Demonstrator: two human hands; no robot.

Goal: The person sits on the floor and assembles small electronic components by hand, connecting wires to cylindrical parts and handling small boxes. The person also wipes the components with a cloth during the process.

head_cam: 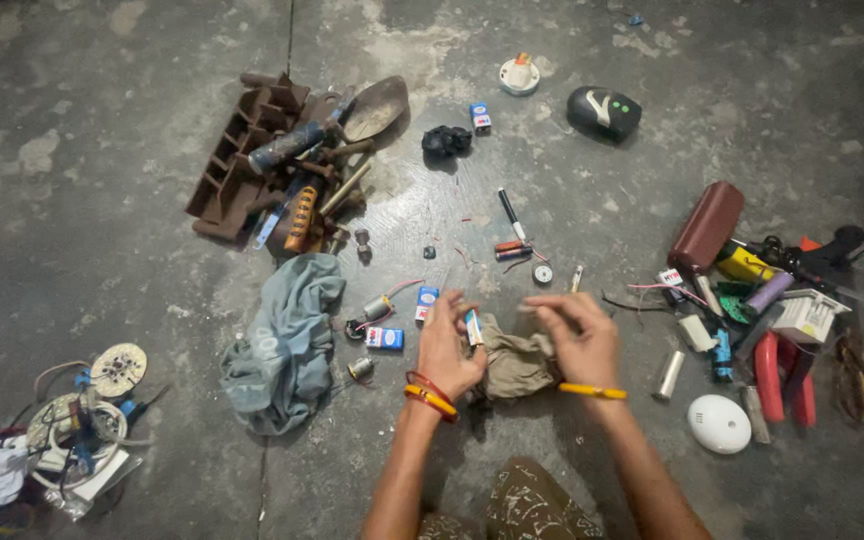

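Over the floor [132, 180]: left hand [447, 350] pinches a small battery [473, 327].
Right hand [580, 340]: grip curled, contents unclear (blurred).
Risk: battery may slip, rolling among clutter.

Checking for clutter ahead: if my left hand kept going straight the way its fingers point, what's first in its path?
The left hand, holding a small blue-and-white battery, points up the floor. Probably first comes the red-and-black cylindrical part, then the black pen; depth is unclear.

Head view, steeply down, near floor [102, 200]
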